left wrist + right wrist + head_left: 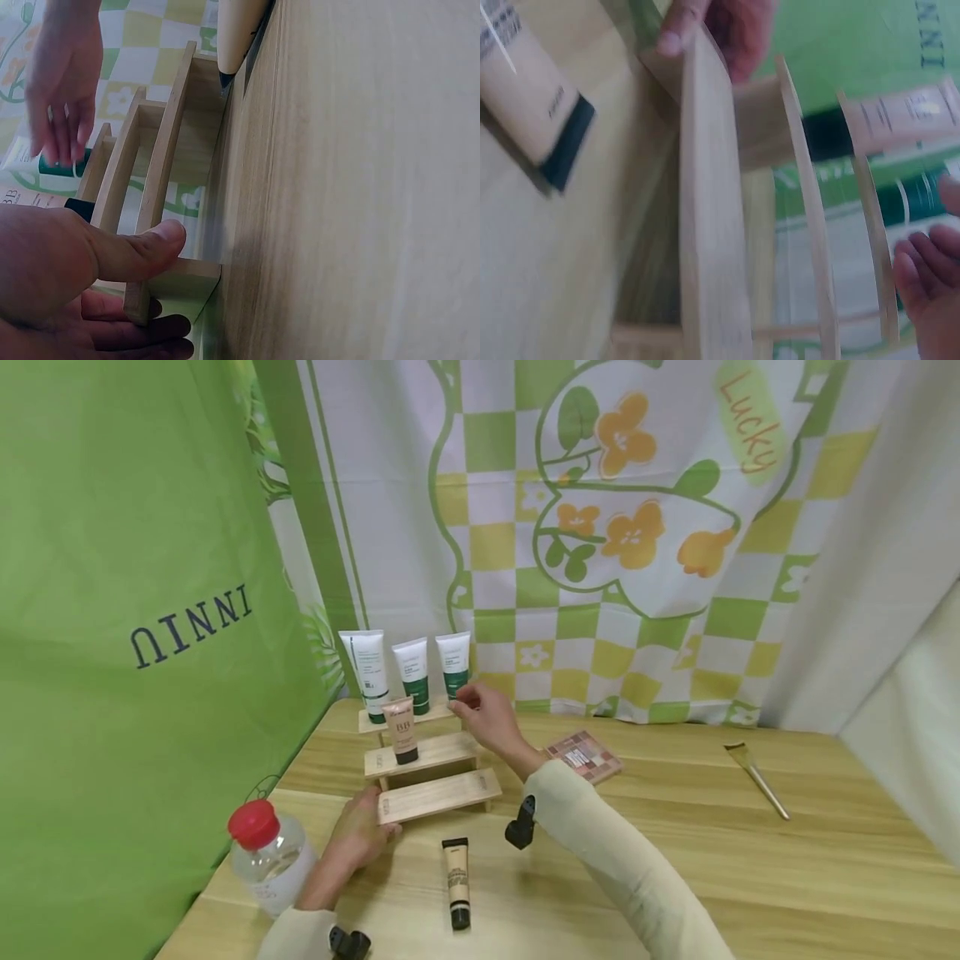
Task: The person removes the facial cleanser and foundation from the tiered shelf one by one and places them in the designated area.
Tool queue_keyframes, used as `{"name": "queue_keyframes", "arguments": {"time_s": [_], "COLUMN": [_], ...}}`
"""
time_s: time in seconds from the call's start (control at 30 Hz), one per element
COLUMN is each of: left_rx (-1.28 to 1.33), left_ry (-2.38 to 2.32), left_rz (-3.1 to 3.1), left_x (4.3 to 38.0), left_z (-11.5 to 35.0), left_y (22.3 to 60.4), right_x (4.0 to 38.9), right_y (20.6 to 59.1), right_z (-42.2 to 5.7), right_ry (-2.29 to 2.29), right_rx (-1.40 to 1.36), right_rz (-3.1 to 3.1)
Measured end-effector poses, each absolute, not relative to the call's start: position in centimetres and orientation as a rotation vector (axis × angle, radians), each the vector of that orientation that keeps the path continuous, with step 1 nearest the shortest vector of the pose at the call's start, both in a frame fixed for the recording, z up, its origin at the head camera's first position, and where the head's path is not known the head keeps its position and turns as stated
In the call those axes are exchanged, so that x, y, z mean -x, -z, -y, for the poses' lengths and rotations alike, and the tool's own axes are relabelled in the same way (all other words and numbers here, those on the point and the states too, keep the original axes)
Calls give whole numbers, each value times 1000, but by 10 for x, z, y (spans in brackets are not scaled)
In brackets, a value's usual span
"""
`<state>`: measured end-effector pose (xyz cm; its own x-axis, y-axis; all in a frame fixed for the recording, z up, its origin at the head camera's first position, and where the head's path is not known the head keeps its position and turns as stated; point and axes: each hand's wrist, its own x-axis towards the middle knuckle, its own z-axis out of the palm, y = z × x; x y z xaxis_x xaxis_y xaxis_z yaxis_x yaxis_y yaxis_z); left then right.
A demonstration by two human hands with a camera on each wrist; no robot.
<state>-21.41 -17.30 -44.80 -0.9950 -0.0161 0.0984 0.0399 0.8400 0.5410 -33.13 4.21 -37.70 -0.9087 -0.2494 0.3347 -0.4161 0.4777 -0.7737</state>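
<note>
A three-step wooden display stand (442, 795) stands on the table. My left hand (362, 828) grips the left end of its lowest step, thumb on top and fingers beneath in the left wrist view. On the top step are three white-and-green squeeze tubes: a tall one (367, 672) at left, another (413, 677) in the middle and one (454, 664) at right. Beside the right tube's base is my right hand (489, 720), fingers loosely bent, with nothing seen in them. A pink BB cream tube (402, 732) stands cap-down on the middle step.
A beige cosmetic tube (458, 881) with a black cap lies in front of the stand. To the right are an eyeshadow palette (587, 757) and a makeup brush (759, 783). A red-capped clear bottle (279, 868) stands by my left forearm. Printed curtains (600, 568) hang behind.
</note>
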Motion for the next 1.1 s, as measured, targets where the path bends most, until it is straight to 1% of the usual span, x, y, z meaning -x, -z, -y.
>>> {"name": "queue_keyframes", "arguments": {"time_s": [0.23,0.37,0.47,0.6,0.73,0.93,1.1], "left_rx": [48,47,50,49,48,93,99], "left_ry": [871,882,886,880,868,842,824], "left_rz": [2890,2888,2882,2877,2866,2877,2884], "left_x": [214,212,212,213,214,213,211], "left_z": [174,174,174,175,175,178,176], "left_y": [449,451,451,449,450,449,449], "right_x": [313,306,301,286,264,234,211], "right_y": [383,391,393,391,395,413,427], "right_z": [-7,4,2,-15,-46,-89,-111], "right_ry": [-1371,-1400,-1428,-1473,-1497,-1656,-1705], "right_rx": [-878,-869,-819,-778,-747,-715,-731], "right_rz": [2615,2580,2552,2558,2627,2773,2911]}}
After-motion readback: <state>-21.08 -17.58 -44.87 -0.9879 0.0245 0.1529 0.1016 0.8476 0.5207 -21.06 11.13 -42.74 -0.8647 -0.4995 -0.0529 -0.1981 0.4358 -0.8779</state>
